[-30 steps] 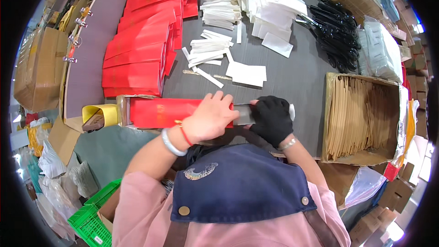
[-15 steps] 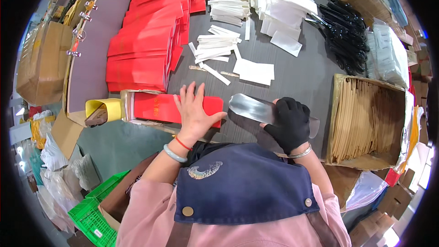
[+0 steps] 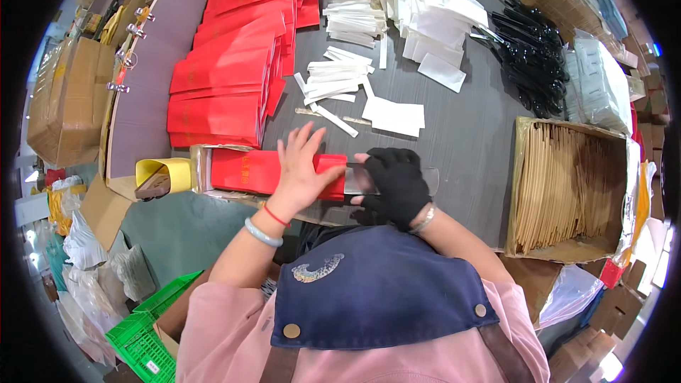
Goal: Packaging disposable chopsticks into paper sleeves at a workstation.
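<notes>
My bare left hand (image 3: 303,169) lies with its fingers spread on a red paper envelope (image 3: 245,171), thumb near its right end. That envelope sits partly in a small open-ended cardboard holder (image 3: 202,169) at the table's front edge. My right hand (image 3: 396,188), in a black fingerless glove, grips a long, clear, shiny piece with rounded ends (image 3: 432,180). Its left end meets the envelope's right end. Whether it is inside the envelope I cannot tell, as the glove and blur hide part of it.
Stacked red envelopes (image 3: 220,117) lie at the back left. White paper strips (image 3: 333,78), white cards (image 3: 394,115) and black long-handled items (image 3: 528,64) lie farther back. A box of thin wooden sticks (image 3: 560,188) stands at right. A yellow holder (image 3: 163,176) is at the left edge.
My right hand has moved left with the clear piece, bringing it against the red envelope's end. My left hand stays spread on the envelope, barely shifted.
</notes>
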### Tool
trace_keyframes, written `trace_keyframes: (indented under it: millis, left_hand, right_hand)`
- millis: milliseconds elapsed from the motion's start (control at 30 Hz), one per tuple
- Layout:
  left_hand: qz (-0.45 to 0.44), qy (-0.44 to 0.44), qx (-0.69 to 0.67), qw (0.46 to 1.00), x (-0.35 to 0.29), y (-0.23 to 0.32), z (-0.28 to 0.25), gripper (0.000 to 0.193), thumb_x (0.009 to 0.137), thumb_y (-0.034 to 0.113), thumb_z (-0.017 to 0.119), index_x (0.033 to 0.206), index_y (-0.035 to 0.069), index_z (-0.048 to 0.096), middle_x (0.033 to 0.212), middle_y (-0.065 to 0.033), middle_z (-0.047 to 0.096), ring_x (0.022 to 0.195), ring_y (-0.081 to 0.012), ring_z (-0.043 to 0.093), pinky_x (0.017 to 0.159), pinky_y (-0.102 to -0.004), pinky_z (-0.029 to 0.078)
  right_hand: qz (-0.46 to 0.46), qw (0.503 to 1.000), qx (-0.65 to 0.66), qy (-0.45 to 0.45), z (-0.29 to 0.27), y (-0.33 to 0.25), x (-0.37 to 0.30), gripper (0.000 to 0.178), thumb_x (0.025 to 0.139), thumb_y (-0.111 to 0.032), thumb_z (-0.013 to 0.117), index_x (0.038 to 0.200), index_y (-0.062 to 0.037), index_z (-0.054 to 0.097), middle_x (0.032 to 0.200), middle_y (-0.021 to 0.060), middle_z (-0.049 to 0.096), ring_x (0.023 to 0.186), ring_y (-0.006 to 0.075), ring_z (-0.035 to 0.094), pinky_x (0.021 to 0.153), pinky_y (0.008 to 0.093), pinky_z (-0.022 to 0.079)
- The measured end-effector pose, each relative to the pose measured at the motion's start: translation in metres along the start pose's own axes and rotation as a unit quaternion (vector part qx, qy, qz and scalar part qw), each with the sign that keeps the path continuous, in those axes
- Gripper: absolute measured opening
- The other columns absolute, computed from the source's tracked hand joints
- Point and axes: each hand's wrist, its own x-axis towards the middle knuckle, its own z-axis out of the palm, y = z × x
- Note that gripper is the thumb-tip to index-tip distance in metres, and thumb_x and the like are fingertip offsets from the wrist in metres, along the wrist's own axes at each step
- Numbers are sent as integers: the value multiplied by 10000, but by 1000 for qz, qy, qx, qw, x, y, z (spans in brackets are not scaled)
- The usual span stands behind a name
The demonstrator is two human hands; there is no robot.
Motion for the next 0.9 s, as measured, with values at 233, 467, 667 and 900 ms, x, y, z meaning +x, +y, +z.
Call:
trace_keyframes:
  millis: [233,467,667,900]
  left_hand:
    - [153,33,94,983,78,-25,-7,190,752,148,753,931,128,691,1009,-34,590,1022,-271,528,833,-430,422]
    - [280,24,94,955,95,-28,-1,114,755,105,728,807,107,627,939,-53,568,965,-275,539,800,-415,438]
    - [264,55,-78,960,100,25,30,193,751,91,739,880,75,596,975,-100,568,962,-315,544,819,-409,455]
    - [240,49,-3,969,107,41,47,319,723,158,775,985,86,608,965,-84,588,943,-295,565,794,-410,465]
  right_hand:
    - [202,945,-76,247,-82,86,-89,421,779,-144,772,1168,-70,628,1167,100,625,1123,276,573,966,393,445]
    - [517,780,-185,300,-134,181,-256,372,890,-256,690,1144,11,647,1036,142,670,983,256,632,905,349,486]
    - [555,777,-196,221,-140,187,-259,421,861,-238,551,1170,36,635,1156,213,667,1079,353,631,933,401,485]
    - [632,720,-219,185,-147,168,-249,363,924,-229,570,1142,56,622,1134,179,684,1048,308,647,900,398,490]
